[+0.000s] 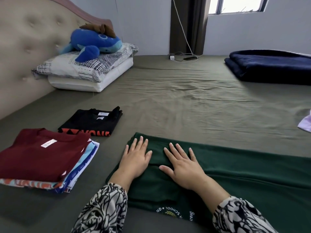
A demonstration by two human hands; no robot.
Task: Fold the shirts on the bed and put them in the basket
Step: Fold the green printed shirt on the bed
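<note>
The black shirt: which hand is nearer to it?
Left. The left hand lies flat on the green shirt, just below and right of the black shirt. The right hand lies farther right.

A bedroom in a home. A wide bed [185, 91] with an olive-green sheet fills the view, backed on the left by a beige button-tufted headboard [25, 47]. Two stacked pillows [84, 71] lie against it — a blue plush toy [94, 42] rests on top. A folded navy blanket [272, 66] sits at the far right of the mattress. A phone on a white charging cable [186, 58] lies by the plain grey wall, under a dark curtain [188, 24] beside a small window [239, 5]. Folded T-shirts [43, 157] are piled on the sheet — ordinary household laundry.
</note>
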